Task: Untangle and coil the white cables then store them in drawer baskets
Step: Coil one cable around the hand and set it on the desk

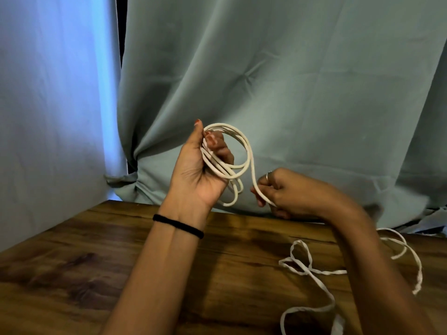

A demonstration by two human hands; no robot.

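Cool blue daylight is glowing through the pale curtain (53, 97) up left of the hands, while the room is staying dim. The right hand (287, 192) is smearing with motion blur, and the wooden table (72, 262) is bowing near the frame's edges.

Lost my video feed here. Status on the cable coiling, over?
Left hand gripping coil, right hand feeding the cable in. Loose cable trailing on table. No drawer baskets in sight.
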